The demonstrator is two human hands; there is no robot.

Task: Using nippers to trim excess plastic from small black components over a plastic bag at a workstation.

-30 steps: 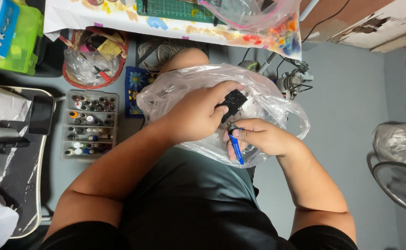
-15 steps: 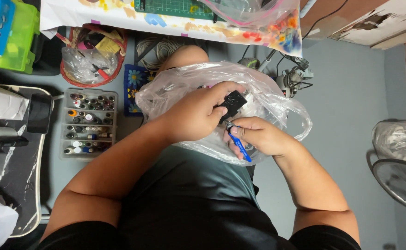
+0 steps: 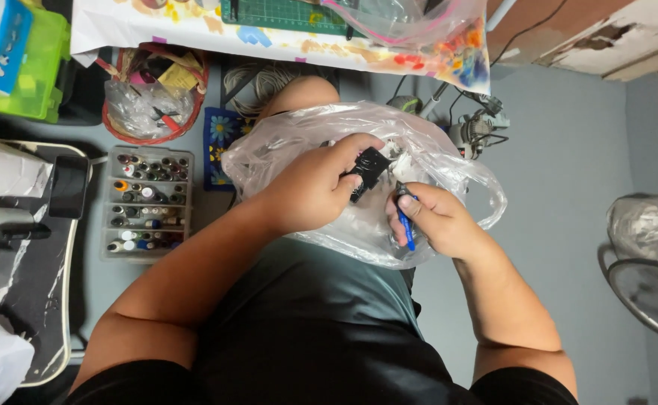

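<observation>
We see the fingers of the left hand curled tight around a small black block, pinching it just right of the frame's centre. Just beside it, the fingers of the right hand are clenched on a blue pen, which points down and slightly right across the palm. Both hands rest on a clear plastic bag that lies crumpled in the person's lap, over a bare knee at centre top; a few white bits show through the film near the block, too small for us to tell what they are.

Further out, at left centre on the grey floor, stands a clear compartment box of small bottles, and above it a red basket filled with odds and plastic. A green box sits in the upper left corner. Along the top edge runs a tabletop covered with a paint-spotted sheet, carrying a green cutting mat. A wire fan guard shows at the right edge.
</observation>
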